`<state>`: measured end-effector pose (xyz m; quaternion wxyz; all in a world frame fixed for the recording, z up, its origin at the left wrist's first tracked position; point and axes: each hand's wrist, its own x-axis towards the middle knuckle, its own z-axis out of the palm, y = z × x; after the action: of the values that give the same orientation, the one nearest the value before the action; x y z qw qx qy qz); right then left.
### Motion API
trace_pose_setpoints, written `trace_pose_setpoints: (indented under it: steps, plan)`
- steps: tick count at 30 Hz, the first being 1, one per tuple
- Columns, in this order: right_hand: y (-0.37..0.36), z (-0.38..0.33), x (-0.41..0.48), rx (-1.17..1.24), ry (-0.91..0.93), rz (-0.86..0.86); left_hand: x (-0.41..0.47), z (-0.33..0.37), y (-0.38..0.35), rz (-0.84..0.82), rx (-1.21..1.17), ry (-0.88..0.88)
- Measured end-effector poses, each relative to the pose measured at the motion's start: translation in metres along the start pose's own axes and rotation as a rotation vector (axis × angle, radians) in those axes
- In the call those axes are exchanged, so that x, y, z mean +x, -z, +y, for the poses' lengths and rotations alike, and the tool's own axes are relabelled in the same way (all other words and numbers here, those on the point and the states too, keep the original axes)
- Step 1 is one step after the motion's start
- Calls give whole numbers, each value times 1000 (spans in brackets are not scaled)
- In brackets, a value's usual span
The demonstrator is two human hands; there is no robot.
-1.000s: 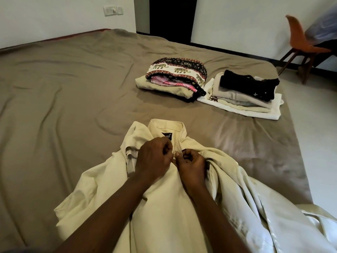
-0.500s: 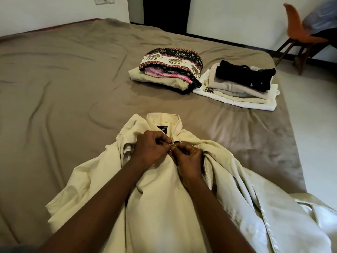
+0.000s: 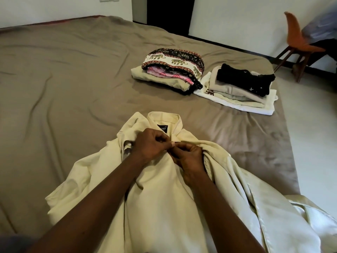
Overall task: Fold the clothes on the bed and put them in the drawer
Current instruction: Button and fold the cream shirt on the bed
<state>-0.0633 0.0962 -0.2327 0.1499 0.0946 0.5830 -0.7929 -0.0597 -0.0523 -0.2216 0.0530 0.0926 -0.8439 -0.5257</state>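
Observation:
A cream collared shirt (image 3: 160, 194) lies front-up on the brown bed (image 3: 63, 84), collar pointing away from me, a dark label showing inside the neck. My left hand (image 3: 149, 145) and my right hand (image 3: 189, 157) meet just below the collar. Both pinch the shirt's front edges together at the top button, fingertips touching. Two stacks of folded clothes sit further back: one topped by an elephant-print garment (image 3: 173, 59), one topped by a black garment (image 3: 244, 81). No drawer is in view.
A shiny cream garment (image 3: 299, 221) lies crumpled at the bed's near right corner. An orange chair (image 3: 299, 41) stands on the pale floor at the far right, with a person partly visible behind it. A dark doorway (image 3: 169, 13) opens beyond the bed.
Both hands stay at the collar, fingers working the top of the shirt front; the right thumb and forefinger now pinch nearer the left hand. My view dipped slightly.

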Motion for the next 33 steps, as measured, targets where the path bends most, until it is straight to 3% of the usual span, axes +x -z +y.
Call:
trace_pose_setpoints:
  steps: [9,18,28,33]
  plan:
    - [-4,-3,3,-5,-76,42,-9,-1,-15,225,65,-52]
    - [0,-12,3,-54,-132,-88,-13,-6,-15,203,-44,-142]
    - [3,-14,9,-80,-146,-160,-9,0,-8,109,70,-253]
    - [7,-7,11,-32,-101,-191,3,-12,-3,78,-77,-131]
